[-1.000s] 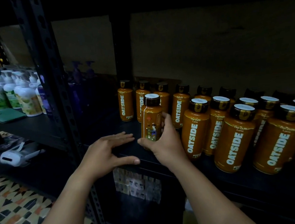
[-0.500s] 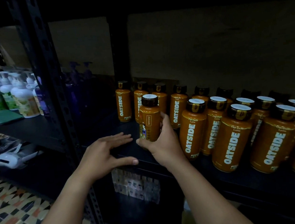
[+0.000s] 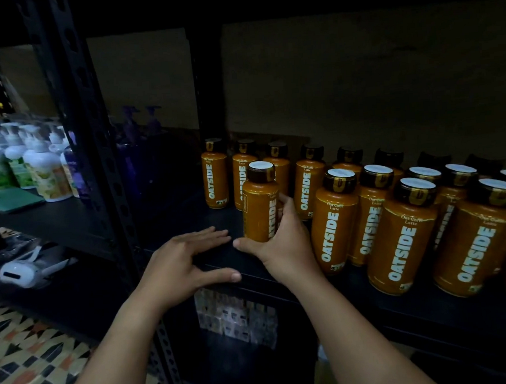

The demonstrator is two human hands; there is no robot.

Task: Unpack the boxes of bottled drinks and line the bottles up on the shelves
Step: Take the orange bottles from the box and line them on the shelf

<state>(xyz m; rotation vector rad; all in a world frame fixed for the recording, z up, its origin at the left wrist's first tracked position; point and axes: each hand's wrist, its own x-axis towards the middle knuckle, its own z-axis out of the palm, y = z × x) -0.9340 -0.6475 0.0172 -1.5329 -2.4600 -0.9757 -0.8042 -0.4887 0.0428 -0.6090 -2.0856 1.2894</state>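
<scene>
orange bottle [image 3: 259, 205], white-topped dark cap, upright in right hand [image 3: 280, 244] grip

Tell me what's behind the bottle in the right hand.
Behind the held bottle in the right hand stands the back row of orange bottles along the shelf. It covers much of two of them; whatever stands lower behind it is hidden.

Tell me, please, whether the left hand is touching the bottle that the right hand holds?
Apart. The head view shows dark shelf between the left hand's fingers and the orange Oatside bottle, which only the right hand grips.
</scene>
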